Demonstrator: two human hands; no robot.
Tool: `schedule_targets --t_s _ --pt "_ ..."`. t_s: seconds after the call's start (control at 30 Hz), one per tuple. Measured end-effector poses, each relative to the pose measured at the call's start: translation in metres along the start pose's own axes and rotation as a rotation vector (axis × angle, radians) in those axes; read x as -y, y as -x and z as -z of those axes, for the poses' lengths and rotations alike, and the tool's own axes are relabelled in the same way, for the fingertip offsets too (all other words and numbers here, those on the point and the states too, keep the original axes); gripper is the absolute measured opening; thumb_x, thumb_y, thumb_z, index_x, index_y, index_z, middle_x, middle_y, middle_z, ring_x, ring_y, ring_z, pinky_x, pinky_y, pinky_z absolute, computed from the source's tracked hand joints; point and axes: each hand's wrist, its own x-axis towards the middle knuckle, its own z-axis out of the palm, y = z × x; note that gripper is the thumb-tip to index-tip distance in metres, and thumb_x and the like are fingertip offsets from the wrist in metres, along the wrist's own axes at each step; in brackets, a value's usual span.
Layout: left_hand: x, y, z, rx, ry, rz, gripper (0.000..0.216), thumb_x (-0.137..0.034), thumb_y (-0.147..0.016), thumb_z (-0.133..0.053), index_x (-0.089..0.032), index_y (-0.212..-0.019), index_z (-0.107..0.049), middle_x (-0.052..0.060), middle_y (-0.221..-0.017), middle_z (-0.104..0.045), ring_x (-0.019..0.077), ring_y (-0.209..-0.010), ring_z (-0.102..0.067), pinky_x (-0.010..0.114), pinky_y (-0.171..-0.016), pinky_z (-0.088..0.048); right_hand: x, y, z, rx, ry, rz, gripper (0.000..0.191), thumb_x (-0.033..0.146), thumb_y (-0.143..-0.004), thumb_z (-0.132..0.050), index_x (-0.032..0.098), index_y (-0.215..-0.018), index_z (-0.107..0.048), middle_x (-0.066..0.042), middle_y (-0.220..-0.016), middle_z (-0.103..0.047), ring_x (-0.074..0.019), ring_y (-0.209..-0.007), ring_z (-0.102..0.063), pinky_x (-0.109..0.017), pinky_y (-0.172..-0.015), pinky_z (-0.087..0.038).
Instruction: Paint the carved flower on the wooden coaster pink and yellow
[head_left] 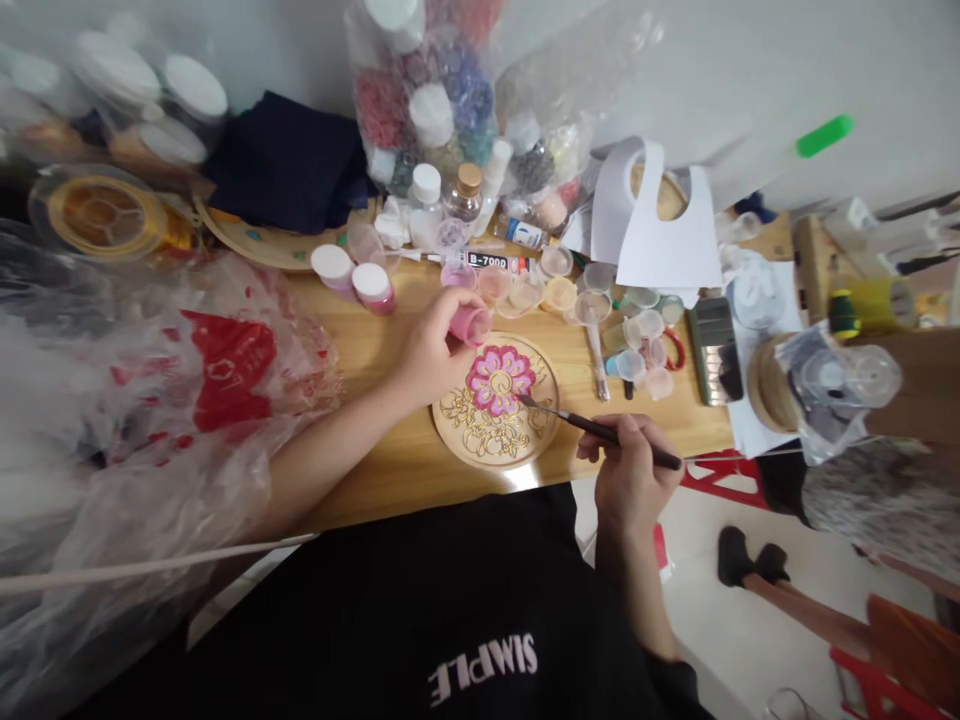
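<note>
Head view: L hand partly hides the pink jar it's closed round; clear bag at left edge of desk, print too creased to read. Tube nr back edge reads "B-7000", black shirt upside-down "SIMPLE". R hand pinches dark-handled tool, tip at pink flower on round board nr front edge, contact unclear.

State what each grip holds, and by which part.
The left grip holds a small pink container by its side; the right grip holds a slim tool by its dark handle.
</note>
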Motion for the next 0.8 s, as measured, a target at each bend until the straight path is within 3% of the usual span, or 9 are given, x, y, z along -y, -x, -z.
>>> schedule_targets --t_s 0.27,0.53,0.8 --pt "0.0 0.001 -0.001 0.0 -0.004 0.007 0.036 0.0 -0.077 -0.061 -0.021 -0.106 -0.056 -0.001 -0.098 -0.069 0.0143 -0.088 -0.066 0.027 -0.08 -0.055 -0.004 0.0 -0.002 0.053 0.01 0.047 0.024 0.032 -0.09 -0.067 0.018 -0.071 -0.072 0.002 -0.053 -0.062 -0.0123 -0.044 -0.056 -0.027 -0.047 -0.041" --pt "0.0 0.001 0.0 0.014 -0.013 0.03 0.037 0.001 -0.076 -0.06 -0.021 -0.106 -0.056 0.0 -0.1 -0.069 0.0153 -0.091 -0.067 0.029 -0.082 -0.055 0.001 0.003 0.01 0.189 0.228 0.216 0.023 0.033 -0.094 -0.068 0.019 -0.077 -0.073 0.001 -0.06 -0.068 -0.0147 -0.053 -0.065 -0.027 -0.052 -0.05" --pt "0.0 0.001 0.001 0.015 -0.017 0.015 0.038 0.0 -0.075 -0.06 -0.021 -0.106 -0.055 0.0 -0.101 -0.069 0.0158 -0.091 -0.067 0.029 -0.082 -0.056 -0.001 0.002 0.019 0.306 0.269 0.322 0.011 0.018 -0.092 -0.069 0.022 -0.084 -0.075 0.003 -0.068 -0.072 -0.013 -0.061 -0.069 -0.024 -0.058 -0.053"
